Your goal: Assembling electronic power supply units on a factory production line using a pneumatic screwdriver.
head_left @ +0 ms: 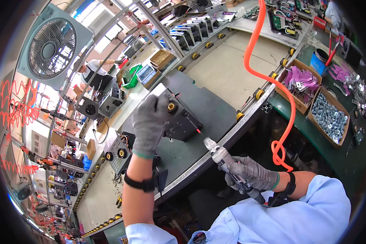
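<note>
Light-blue cloth shirt (248, 221) closest. Black boxy metal unit (183, 126) sits on dark flat board (213, 101); grey-gloved left hand (150, 120) curls over its edge, cannot tell if pinching. Grey-gloved right hand (252, 174) wraps silver-grey cylindrical power screwdriver (221, 156), bit (198, 131) toward unit. Rightward: looped orange hose (291, 116), brown cardboard box (323, 134) of silvery metal fasteners (329, 118)

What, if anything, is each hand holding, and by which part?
The right hand grips a screwdriver-like tool around its rear body. The left hand is at the black device; whether it grips it cannot be told.
</note>
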Available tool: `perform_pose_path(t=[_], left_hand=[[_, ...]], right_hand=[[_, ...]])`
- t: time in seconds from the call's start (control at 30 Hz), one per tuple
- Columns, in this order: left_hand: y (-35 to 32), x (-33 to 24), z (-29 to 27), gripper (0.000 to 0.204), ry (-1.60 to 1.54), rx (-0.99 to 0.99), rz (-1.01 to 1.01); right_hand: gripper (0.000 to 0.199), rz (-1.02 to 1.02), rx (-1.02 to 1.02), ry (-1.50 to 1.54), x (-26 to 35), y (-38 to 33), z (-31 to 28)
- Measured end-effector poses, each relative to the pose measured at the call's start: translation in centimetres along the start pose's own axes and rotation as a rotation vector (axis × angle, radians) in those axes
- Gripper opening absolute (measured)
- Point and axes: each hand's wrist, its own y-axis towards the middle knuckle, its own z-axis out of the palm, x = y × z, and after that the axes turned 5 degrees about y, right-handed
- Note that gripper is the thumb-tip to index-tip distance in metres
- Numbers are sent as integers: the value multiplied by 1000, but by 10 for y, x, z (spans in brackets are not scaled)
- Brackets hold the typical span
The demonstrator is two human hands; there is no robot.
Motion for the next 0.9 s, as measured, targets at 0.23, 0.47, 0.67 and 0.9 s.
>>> perform_pose_path(t=[0.23, 0.47, 0.67, 0.9], left_hand=[[23, 9, 36, 42, 305, -43, 24], [23, 15, 43, 41, 254, -79, 16], [23, 17, 45, 42, 259, -87, 19], [21, 16, 44, 42, 245, -81, 8]], right_hand=[[62, -40, -4, 2, -10, 11, 1], [66, -45, -36, -51, -2, 11, 5], [67, -21, -84, -123, 4, 10, 7], [66, 0, -95, -140, 7, 6, 9]])
